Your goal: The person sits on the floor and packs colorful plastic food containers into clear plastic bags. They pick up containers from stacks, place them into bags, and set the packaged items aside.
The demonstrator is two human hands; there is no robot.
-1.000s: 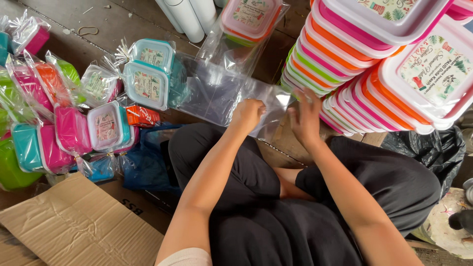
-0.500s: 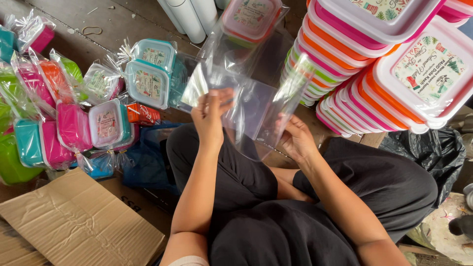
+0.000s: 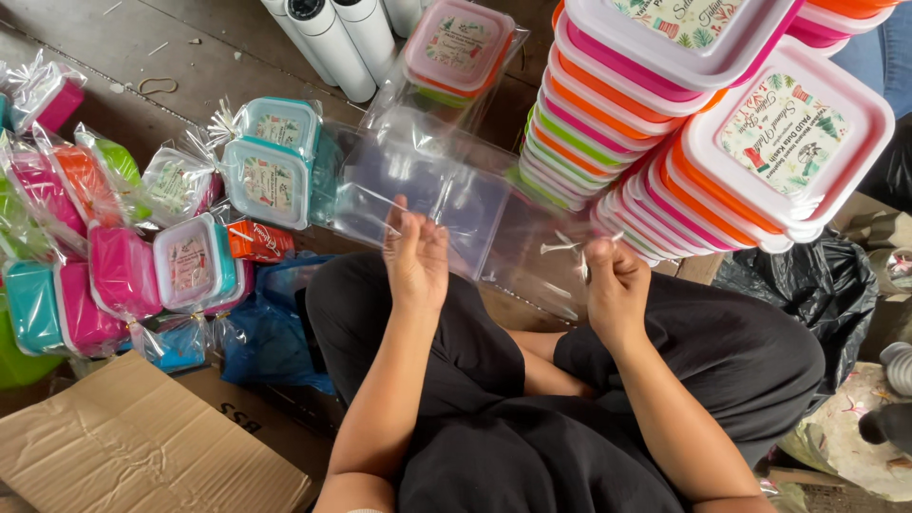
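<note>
I sit cross-legged on the floor and hold a clear plastic bag (image 3: 475, 204) stretched flat between both hands above my lap. My left hand (image 3: 416, 255) pinches its near left edge with the fingers pointing up. Closed around the bag's right end is my right hand (image 3: 616, 283). Just beyond the bag lies a pink-lidded box (image 3: 459, 49) inside another clear bag. Tall stacks of coloured lunch boxes (image 3: 703, 123) with white printed lids lean at the right, close to my right hand.
Wrapped lunch boxes (image 3: 180, 252) in pink, teal and green crowd the floor at the left. A flat cardboard sheet (image 3: 142, 446) lies at the lower left. White tubes (image 3: 332, 38) rest at the top. A black plastic bag (image 3: 817, 285) sits at the right.
My hands lifted the clear bag off my lap, held it up, then lowered it and pulled it out flat between them.
</note>
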